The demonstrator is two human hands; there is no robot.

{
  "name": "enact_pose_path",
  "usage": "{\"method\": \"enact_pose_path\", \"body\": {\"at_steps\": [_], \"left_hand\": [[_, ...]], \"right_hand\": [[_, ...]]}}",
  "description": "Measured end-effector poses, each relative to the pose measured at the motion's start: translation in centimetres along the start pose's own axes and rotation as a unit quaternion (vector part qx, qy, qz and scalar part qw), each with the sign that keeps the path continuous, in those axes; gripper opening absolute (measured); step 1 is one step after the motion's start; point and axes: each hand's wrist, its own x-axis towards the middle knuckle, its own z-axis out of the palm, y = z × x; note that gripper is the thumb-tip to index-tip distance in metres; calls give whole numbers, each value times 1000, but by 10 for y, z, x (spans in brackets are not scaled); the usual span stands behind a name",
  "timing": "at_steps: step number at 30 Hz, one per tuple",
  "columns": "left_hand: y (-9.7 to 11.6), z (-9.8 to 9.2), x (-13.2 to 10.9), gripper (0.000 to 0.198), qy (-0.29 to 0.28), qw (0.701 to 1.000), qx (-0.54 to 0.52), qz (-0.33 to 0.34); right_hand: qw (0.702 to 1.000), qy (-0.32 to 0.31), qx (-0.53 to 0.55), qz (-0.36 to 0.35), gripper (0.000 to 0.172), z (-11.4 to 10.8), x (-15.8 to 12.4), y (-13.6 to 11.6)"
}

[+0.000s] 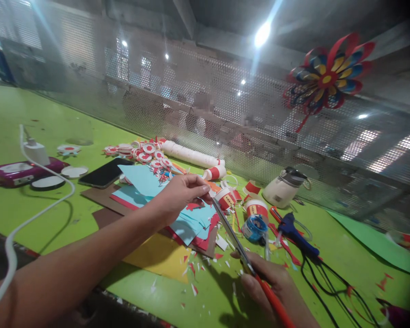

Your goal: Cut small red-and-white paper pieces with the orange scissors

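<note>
My right hand [276, 280] is closed around the red handles of a pair of scissors [233, 234]. The blades point up and away, and their tips reach the fingertips of my left hand [182, 196]. Thumb and forefinger of that hand pinch a small pale paper piece [212, 193], mostly hidden by the fingers. Below the left hand lie light blue paper sheets [191, 223], over red, brown and yellow sheets [157, 255]. Red and white paper scraps [193, 287] are scattered on the green table beneath the scissors. Cut red-and-white paper cups [225, 199] stand just beyond the blades.
A blue glue gun [297, 234] with black cord lies at right, near a blue tub [255, 228] and a white jug [283, 189]. Red-and-white discs [145, 155], a phone [105, 173] and a purple box [27, 171] with a white cable [37, 223] are left. A paper flower [326, 79] hangs before the mesh.
</note>
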Motion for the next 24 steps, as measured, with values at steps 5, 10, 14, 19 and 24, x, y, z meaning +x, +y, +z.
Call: {"method": "enact_pose_path", "body": {"at_steps": [5,10,14,19,24], "left_hand": [[-2,-1,0,13,-8,1000,-1,11],[-1,-1,0,13,-3,1000,-2,13],[1,0,0,12,4,1000,-1,7],[2,0,-1,13,3,1000,-4,10],[1,1,-1,14,25,999,-24,4]], "right_hand": [[1000,10,-18,-7,37,0,0,1],[999,18,-28,-14,39,0,0,1],[999,23,-31,-19,39,0,-1,1],[999,26,-34,-18,42,0,0,0],[999,37,-24,-11,43,1,0,-1]]}}
